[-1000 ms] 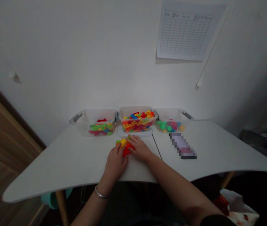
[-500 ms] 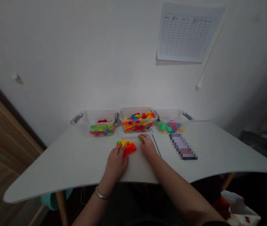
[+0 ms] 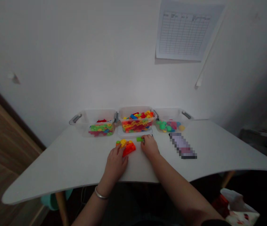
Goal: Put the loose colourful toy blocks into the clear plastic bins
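Observation:
My left hand (image 3: 116, 160) is closed on a built-up cluster of toy bricks (image 3: 129, 148) in red, orange and yellow, resting on the white table (image 3: 77, 163). Its fingers cover the cluster's near left side. To the right, my right hand (image 3: 150, 146) pinches a small green toy brick (image 3: 139, 139) between thumb and fingers, a short way from the cluster. Behind both hands, a clear bin (image 3: 136, 120) heaped with bricks of many colours stands on a pale lid (image 3: 128, 135).
A left bin (image 3: 100, 124) holds flat colourful pieces, and a right bin (image 3: 171, 122) holds rounded pieces. A phone-shaped, blurred-out object (image 3: 182, 146) lies at the right. A thin dark stick is mostly hidden behind my right hand. A printed sheet (image 3: 187, 31) hangs on the wall.
My right hand has shifted slightly right and turned, so more of the green brick shows and the dark stick is largely covered. My left hand stays on the cluster.

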Action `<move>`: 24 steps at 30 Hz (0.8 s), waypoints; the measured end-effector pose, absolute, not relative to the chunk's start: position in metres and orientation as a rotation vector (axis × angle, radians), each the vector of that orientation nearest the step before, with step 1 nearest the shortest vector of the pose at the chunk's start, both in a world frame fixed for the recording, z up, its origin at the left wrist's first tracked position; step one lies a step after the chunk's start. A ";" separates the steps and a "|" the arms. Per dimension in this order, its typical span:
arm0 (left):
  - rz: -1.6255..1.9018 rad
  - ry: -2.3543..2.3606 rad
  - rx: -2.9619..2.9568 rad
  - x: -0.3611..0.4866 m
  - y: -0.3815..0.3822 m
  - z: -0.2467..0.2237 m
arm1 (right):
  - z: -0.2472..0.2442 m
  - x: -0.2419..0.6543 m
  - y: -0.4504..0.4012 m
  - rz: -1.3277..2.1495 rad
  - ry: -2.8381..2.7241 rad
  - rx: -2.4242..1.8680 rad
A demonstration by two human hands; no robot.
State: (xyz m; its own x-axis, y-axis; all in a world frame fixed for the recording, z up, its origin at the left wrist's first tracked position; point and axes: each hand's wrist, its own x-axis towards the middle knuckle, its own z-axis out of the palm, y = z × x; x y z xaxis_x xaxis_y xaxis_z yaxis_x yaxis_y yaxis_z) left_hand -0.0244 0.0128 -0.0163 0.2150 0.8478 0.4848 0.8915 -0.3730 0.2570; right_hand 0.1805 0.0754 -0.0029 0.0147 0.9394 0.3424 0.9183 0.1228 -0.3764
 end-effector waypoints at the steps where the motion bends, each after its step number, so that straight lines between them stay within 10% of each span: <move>1: -0.871 -1.713 -2.383 -0.024 0.013 -0.017 | -0.003 0.180 0.075 0.045 -1.897 -1.770; 24: -0.815 -1.705 -2.374 -0.023 0.013 -0.017 | 0.003 0.169 0.065 0.044 -2.163 -1.541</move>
State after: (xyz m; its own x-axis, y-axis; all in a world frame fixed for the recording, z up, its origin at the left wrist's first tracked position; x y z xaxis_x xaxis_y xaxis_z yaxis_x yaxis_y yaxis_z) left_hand -0.0230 0.0134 -0.0167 0.2264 0.8480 0.4792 0.9056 -0.3644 0.2170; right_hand 0.1695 0.0648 0.0032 -0.2505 0.8980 0.3617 0.8824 0.3655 -0.2962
